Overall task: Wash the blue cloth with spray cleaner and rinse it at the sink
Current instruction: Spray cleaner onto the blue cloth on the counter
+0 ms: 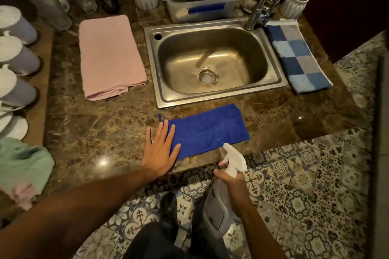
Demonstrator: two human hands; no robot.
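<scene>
So we've got the blue cloth (205, 130) laid out flat on the countertop (94, 132), right at the front edge and just in front of the sink (212, 63), which looks like it has no water running. Our left hand (161, 149) is spread open, fingers flat, pressing down on the cloth's left end so it doesn't slide or bunch up. Our right hand (230, 177) is wrapped around the neck of the spray bottle (223, 193), held just off the counter's front edge with the white nozzle pointing up and in toward the cloth's near edge; we can't really tell if a finger is on the trigger or not. For doing this bit well, we'd say keep the nozzle aimed at the middle of the cloth and not at our own fingers, and sweep it from the right end toward the held end so the whole thing gets covered instead of one soggy patch. Keeping that left palm flat matters since the cloth hangs close to the front edge and could slip off onto the tiled floor. We'd also watch the overspray: the pink towel (110, 57) sits at the sink's left and the checkered towel (299, 54) at its right, both well apart from the cloth, so a low angle should keep them dry.
</scene>
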